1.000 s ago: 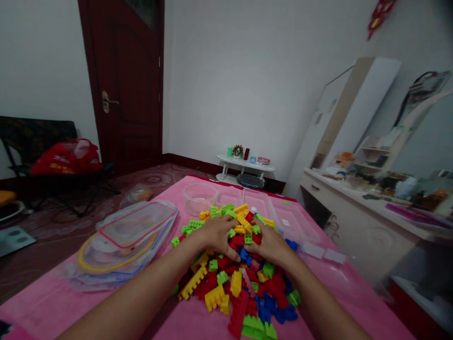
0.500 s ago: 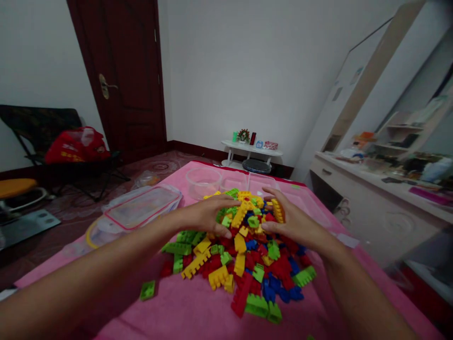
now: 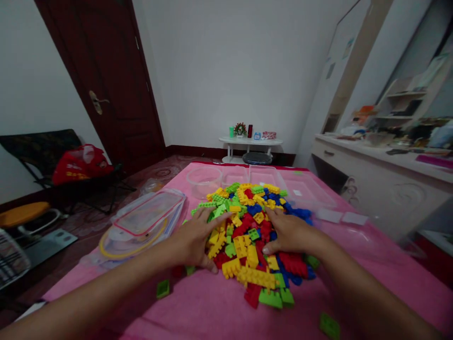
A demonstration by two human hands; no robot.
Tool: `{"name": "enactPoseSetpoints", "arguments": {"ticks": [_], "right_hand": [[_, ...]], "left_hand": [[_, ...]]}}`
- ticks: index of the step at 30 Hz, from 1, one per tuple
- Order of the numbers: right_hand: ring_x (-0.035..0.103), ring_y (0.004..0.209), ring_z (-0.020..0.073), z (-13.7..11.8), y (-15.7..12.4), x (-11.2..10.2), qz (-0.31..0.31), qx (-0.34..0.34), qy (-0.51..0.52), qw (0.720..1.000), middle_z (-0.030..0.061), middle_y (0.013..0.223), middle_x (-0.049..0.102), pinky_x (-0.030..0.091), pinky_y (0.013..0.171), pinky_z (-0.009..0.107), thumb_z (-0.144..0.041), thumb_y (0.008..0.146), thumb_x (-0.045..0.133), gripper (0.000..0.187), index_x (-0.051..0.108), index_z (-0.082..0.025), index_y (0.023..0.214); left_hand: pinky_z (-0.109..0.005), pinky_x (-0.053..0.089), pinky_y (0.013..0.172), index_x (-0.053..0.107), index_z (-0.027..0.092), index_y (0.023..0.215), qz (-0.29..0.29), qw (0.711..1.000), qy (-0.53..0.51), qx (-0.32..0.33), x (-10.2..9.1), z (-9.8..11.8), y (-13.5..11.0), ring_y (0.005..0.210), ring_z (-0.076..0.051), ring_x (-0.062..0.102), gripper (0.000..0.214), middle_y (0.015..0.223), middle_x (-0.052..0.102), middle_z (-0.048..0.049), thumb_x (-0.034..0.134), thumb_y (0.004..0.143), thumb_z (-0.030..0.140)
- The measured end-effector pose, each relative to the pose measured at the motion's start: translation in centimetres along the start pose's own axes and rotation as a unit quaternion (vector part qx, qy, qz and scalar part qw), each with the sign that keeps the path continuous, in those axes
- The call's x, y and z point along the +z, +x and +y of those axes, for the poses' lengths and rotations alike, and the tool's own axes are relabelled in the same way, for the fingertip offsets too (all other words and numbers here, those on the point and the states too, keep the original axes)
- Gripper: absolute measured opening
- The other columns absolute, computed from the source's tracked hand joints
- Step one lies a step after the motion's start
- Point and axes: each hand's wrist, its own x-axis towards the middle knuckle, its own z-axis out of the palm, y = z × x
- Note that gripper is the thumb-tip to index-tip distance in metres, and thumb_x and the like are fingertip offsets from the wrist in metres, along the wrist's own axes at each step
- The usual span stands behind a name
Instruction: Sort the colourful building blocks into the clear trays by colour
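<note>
- While both forearms angle in from the lower corners, the left hand (image 3: pixel 198 238) and right hand (image 3: pixel 292 231) flank the brick pile (image 3: pixel 244 231), well apart, most of the pile's middle showing between them.
- Left hand: at the pile's left side, back of hand up. Fingers spread, index reaching over the bricks, thumb swung off toward the near edge. Not clamped on anything I can see; whatever is under the palm is hidden.
- Right hand: on the pile's right side, fingers pointing forward and left, tips at the bricks. Thumb well off the fingers, laid inward among red and yellow pieces. No closed grip visible.
- Pile: mixed yellow, red, green, blue, heaped on the pink cloth (image 3: pixel 198 314) over the table.
- Strays: one green brick (image 3: pixel 163 289) near the left forearm, another green block (image 3: pixel 330 325) near the right one.
- Beyond the pile: round clear tub (image 3: pixel 204 189). Stacked lids (image 3: pixel 141 224) to the left.
</note>
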Motion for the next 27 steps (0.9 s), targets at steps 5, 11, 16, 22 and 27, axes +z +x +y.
{"name": "enactPoseSetpoints", "arguments": {"ticks": [5,11,16,22,27], "right_hand": [[0.053,0.112,0.0317,0.7,1.5,1.7,0.084,-0.079,0.248,0.962,0.0160,0.124,0.055,0.039,0.098,0.048,-0.042,0.053,0.076,0.086,0.046,-0.016,0.129],[0.063,0.096,0.0229,-0.6,1.9,2.2,0.071,-0.069,0.579,0.809,0.0056,0.112,0.063,0.049,0.087,0.044,-0.030,0.058,0.078,0.085,0.036,-0.028,0.132],[0.062,0.101,0.0261,-1.3,1.0,-0.9,0.121,-0.066,0.500,0.855,0.0092,0.124,0.057,0.049,0.087,0.044,-0.039,0.066,0.072,0.091,0.021,-0.029,0.141],[0.040,0.127,0.0324,1.7,-2.2,-2.2,0.095,-0.090,0.119,0.984,0.0110,0.140,0.042,0.032,0.106,0.047,-0.041,0.064,0.069,0.084,0.037,-0.021,0.139],[0.039,0.127,0.0363,3.6,-10.1,2.7,0.116,-0.028,0.061,0.991,0.0090,0.143,0.038,0.037,0.102,0.051,-0.046,0.066,0.066,0.082,0.036,-0.028,0.140]], "left_hand": [[-0.050,0.034,0.099,0.016,0.033,0.145,0.057,0.995,-0.074,-0.017,1.2,0.3,3.6,0.125,-0.038,0.035,0.120,0.138,0.033,-0.0123,0.077,0.045,0.058],[-0.043,0.027,0.108,0.023,0.024,0.144,0.089,0.977,-0.194,0.015,0.5,0.1,5.8,0.130,-0.030,0.034,0.106,0.145,0.033,-0.0101,0.076,0.056,0.050],[-0.044,0.022,0.111,0.020,0.029,0.144,0.043,0.977,-0.179,0.107,-3.9,-0.2,3.0,0.137,-0.029,0.022,0.102,0.151,0.022,-0.0079,0.073,0.061,0.053],[-0.049,0.031,0.106,0.026,0.037,0.142,-0.024,0.998,-0.033,0.052,-4.8,-1.3,-5.2,0.136,-0.034,0.023,0.085,0.153,0.012,-0.0051,0.065,0.068,0.057],[-0.046,0.032,0.107,0.026,0.038,0.142,-0.014,1.000,-0.002,-0.023,-1.8,-1.3,-10.3,0.133,-0.030,0.030,0.062,0.151,0.021,-0.0030,0.048,0.085,0.049]]}}
